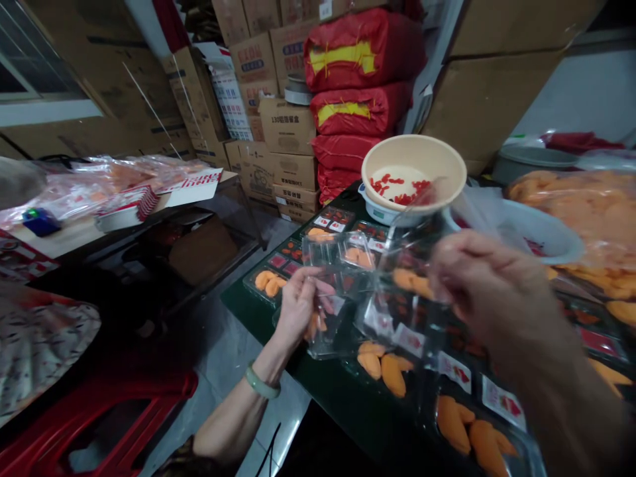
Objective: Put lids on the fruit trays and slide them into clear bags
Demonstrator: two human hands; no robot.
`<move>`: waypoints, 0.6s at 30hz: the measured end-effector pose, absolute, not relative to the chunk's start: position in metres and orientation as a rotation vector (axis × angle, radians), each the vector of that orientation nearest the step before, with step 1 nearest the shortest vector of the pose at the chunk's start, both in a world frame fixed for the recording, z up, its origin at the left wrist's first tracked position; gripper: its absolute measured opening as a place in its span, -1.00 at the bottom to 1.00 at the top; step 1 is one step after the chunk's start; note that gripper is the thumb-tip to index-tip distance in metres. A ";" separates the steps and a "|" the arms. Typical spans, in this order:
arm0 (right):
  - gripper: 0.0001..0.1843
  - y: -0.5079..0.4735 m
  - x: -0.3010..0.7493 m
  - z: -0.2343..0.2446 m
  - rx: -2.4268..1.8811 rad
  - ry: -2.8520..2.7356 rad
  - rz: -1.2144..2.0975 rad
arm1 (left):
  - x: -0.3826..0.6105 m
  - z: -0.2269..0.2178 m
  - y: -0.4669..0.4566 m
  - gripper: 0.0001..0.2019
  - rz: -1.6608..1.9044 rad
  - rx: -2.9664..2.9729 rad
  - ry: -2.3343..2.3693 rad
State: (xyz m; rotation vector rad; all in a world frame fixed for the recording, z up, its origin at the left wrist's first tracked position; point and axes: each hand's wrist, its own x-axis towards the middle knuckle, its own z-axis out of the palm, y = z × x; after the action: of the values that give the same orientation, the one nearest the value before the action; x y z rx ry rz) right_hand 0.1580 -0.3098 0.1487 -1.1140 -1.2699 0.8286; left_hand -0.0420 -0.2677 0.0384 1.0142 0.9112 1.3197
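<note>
My left hand point(301, 298), a pale green bangle on its wrist, is closed on the edge of a clear plastic lid point(335, 331) over the trays. My right hand point(477, 278) is raised over the table, blurred, its fingers pinched on another clear plastic lid point(405, 245) that hangs tilted. Below lie several black compartment trays holding orange slices point(392, 374), small red pieces and white packets with a red print point(454, 371). A further tray with orange slices point(271, 283) lies left of my left hand.
A cream basin point(415, 149) with red pieces stands at the table's back, on a scale point(380, 211). Right of it are a pale blue basin point(556, 232) and a bag of orange slices point(586, 205). A red stool point(114, 424) and second table point(74, 242) are left.
</note>
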 end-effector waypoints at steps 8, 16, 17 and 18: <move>-0.74 -0.257 0.252 0.088 -1.056 -0.807 1.088 | -0.069 0.053 -0.247 -0.41 1.546 1.128 1.049; -0.73 -0.209 0.286 0.008 -1.482 -0.685 1.193 | -0.066 0.053 -0.241 -0.45 1.446 1.122 1.005; -0.77 -0.206 0.291 0.005 -1.548 -0.678 1.196 | -0.067 0.052 -0.241 -0.47 1.431 1.133 1.005; -0.78 -0.203 0.297 0.003 -1.611 -0.675 1.195 | -0.067 0.051 -0.239 -0.49 1.424 1.142 0.998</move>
State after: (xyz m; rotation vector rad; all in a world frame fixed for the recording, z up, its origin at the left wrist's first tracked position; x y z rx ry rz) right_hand 0.2969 -0.2030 0.0032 -1.6105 -0.6753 1.1945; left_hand -0.0673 -0.2394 0.0506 1.1424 0.9978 1.4236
